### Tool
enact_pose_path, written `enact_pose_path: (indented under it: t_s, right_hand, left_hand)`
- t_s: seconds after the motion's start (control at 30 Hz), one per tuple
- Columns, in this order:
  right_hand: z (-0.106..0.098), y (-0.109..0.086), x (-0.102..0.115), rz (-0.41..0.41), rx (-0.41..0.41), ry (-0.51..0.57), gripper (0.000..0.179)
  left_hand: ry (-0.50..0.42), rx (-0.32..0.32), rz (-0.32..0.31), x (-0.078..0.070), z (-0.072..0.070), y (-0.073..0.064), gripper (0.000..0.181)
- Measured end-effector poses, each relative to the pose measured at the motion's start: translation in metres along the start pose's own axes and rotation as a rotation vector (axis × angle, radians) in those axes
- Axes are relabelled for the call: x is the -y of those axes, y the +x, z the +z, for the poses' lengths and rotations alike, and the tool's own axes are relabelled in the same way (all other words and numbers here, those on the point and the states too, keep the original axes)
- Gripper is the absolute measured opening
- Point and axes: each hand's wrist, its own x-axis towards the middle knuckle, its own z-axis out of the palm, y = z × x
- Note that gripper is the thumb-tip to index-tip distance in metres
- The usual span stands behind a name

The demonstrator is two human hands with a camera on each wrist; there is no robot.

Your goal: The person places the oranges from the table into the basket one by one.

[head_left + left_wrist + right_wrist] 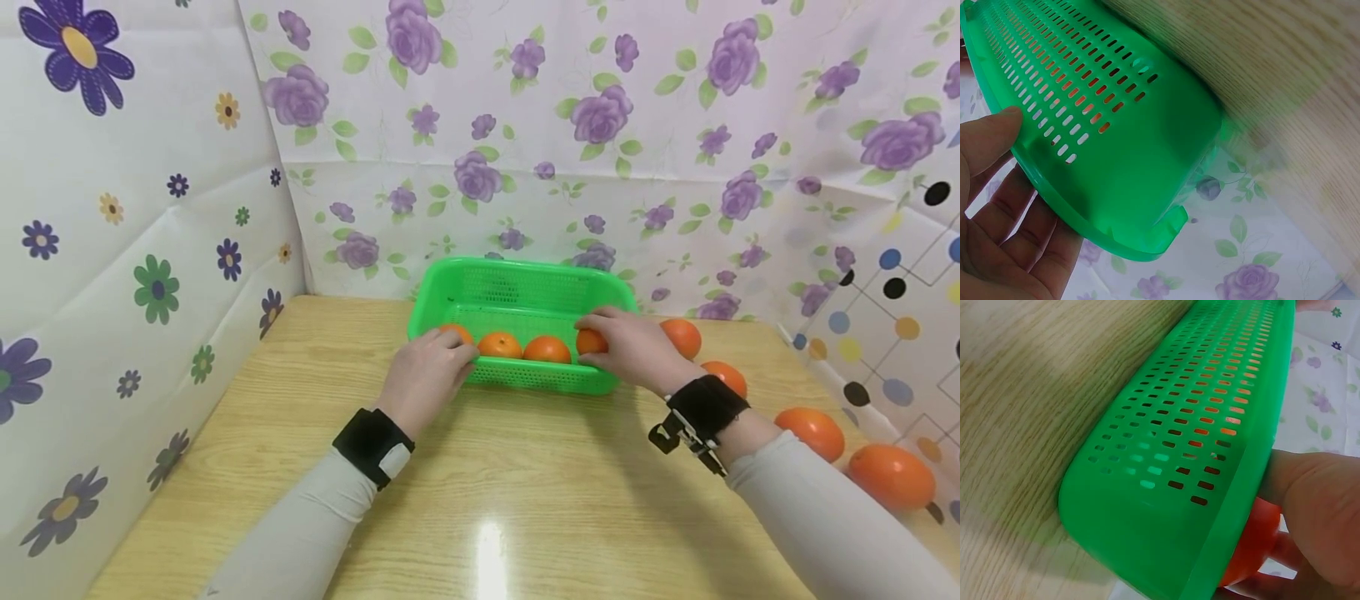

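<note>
A green plastic basket [525,379] with slotted walls stands at the back of the table. Along its inner front side lie oranges in a row, among them a left-middle orange [499,345] and a right-middle orange [547,350]. My left hand [429,367] grips the basket's front rim near the left corner; in the left wrist view its thumb [997,134] lies on the outer wall, the other fingers beyond the rim. At the right front corner my right hand [633,346] holds an orange [1259,540] inside the basket, its fingers curled around the fruit.
Several more oranges lie in a slanting line right of the basket, from one by its back right [681,338] to the nearest [891,477]. My right forearm passes close beside them. Floral sheets [480,108] wall the wooden table [480,483] at the back and sides.
</note>
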Motion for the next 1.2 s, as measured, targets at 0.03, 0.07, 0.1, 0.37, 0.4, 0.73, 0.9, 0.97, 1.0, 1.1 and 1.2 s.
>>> enact_pose_path:
  t_s: [0.03, 0.07, 0.1, 0.37, 0.4, 0.73, 0.9, 0.97, 1.0, 1.1, 1.2]
  right_hand:
    - [0.0005, 0.001, -0.0005, 0.005, 0.013, 0.002, 0.051]
    - [0.0008, 0.002, -0.001, 0.009, 0.025, 0.004, 0.052]
    - [0.0012, 0.0029, -0.0018, 0.009, 0.036, 0.004, 0.052]
    - [0.0039, 0.0051, -0.007, 0.017, 0.082, 0.009, 0.048]
    - [0.0048, 0.0052, -0.0077, 0.024, 0.09, 0.01, 0.048]
    - [0.0029, 0.0084, -0.0079, 0.015, 0.206, 0.07, 0.025]
    - [0.0012, 0.0065, -0.006, 0.03, 0.23, 0.066, 0.025]
    - [0.0027, 0.006, -0.0064, 0.039, 0.228, 0.059, 0.026]
    - [0.0036, 0.0058, -0.0066, 0.042, 0.227, 0.055, 0.026]
    - [0.0049, 0.0052, -0.0071, 0.045, 0.219, 0.047, 0.028]
    - [0.0061, 0.0038, -0.008, 0.047, 0.191, 0.028, 0.031]
  left_hand:
    - [0.0, -0.001, 0.0, -0.0002, -0.0003, 0.0, 0.008]
    - [-0.002, -0.002, 0.0, -0.0003, -0.0006, 0.0, 0.008]
    - [-0.002, -0.004, 0.001, -0.0004, -0.0007, 0.0001, 0.008]
    - [-0.001, 0.002, -0.002, 0.0, 0.0016, -0.0002, 0.007]
    - [-0.002, 0.004, -0.003, 0.0001, 0.0019, -0.0003, 0.007]
    - [0.003, 0.003, -0.001, 0.0002, 0.0003, -0.001, 0.007]
    - [0.005, 0.008, -0.001, 0.0003, 0.0012, -0.001, 0.007]
    - [0.006, 0.005, 0.001, 0.0004, 0.0014, -0.0011, 0.007]
    - [0.006, 0.006, 0.001, 0.0003, 0.0013, -0.0012, 0.008]
    - [0.009, 0.007, 0.002, 0.0001, 0.001, -0.0013, 0.008]
    - [0.009, 0.012, -0.001, -0.0001, 0.0007, -0.0012, 0.008]
